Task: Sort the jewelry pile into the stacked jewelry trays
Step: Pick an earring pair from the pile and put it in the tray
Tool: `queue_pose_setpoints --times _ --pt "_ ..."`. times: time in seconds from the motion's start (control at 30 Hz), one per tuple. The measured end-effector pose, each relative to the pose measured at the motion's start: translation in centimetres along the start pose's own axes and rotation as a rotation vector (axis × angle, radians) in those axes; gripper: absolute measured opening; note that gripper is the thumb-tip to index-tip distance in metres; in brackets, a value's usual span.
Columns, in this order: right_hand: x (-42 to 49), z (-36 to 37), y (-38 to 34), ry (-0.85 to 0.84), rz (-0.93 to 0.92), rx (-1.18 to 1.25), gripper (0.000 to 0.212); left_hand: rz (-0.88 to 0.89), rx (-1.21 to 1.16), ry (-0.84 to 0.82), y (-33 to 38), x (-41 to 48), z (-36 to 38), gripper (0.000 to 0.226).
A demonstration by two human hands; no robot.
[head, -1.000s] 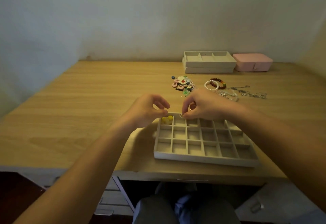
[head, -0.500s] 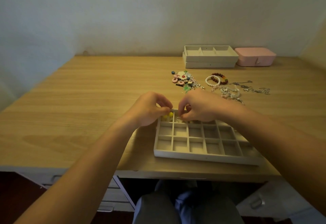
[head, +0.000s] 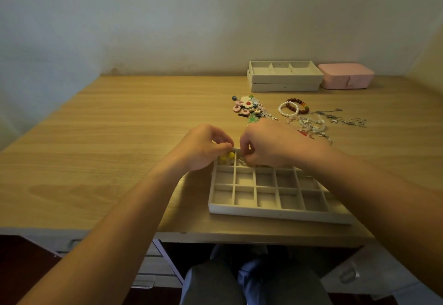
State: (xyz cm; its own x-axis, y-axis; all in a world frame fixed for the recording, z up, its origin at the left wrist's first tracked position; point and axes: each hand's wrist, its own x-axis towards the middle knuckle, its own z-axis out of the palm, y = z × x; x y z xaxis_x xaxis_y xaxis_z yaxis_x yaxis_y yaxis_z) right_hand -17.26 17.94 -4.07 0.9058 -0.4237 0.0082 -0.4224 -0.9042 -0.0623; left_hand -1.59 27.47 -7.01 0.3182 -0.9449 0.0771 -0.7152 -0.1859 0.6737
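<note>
Grid tray (head: 275,216): 6 o'clock.
Stacked trays (head: 285,86): 12 o'clock.
Jewelry pile (head: 291,106): 1 o'clock.
Left hand (head: 201,146): curled at grid tray's 11 o'clock corner; grip unclear.
Right hand (head: 268,144): curled just beside it; grip unclear.
Yellow beads (head: 227,156): corner cell.

We look at a dim, warm-tinted scene under soft, even light. The wall (head: 167,16) shades from cool grey on our left to yellowish on the right. A faint, soft-edged shadow lies on the table (head: 96,148) just left of the near tray (head: 275,213). Under the table all sinks near black. The wide lens bows the table's edges, and the far chains (head: 340,118) blur together.
</note>
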Motion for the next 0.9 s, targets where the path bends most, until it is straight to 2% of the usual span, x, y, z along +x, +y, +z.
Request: queue_pose_setpoints --times 0.1,0.23,0.4,0.77,0.9 --pt "0.3 -0.3 0.1 -0.054 0.002 0.021 0.011 0.007 0.004 0.004 0.1 -0.1 -0.1 0.008" --pt "0.2 -0.8 0.7 -0.071 0.007 0.089 0.016 0.092 0.162 0.064 0.5 -0.7 -0.2 0.023" --pt "-0.7 -1.4 1.6 -0.106 0.045 0.266 0.021 0.192 0.241 -0.017 1.4 -1.0 0.0 0.042" --pt "-1.2 -0.7 1.8 -0.151 0.043 0.290 0.024 0.202 0.346 -0.081 1.1 -0.8 0.4 0.041" --pt "-1.0 -0.5 1.9 -0.135 0.040 0.317 0.024 0.204 0.304 -0.039 1.1 -0.9 0.4 0.039"
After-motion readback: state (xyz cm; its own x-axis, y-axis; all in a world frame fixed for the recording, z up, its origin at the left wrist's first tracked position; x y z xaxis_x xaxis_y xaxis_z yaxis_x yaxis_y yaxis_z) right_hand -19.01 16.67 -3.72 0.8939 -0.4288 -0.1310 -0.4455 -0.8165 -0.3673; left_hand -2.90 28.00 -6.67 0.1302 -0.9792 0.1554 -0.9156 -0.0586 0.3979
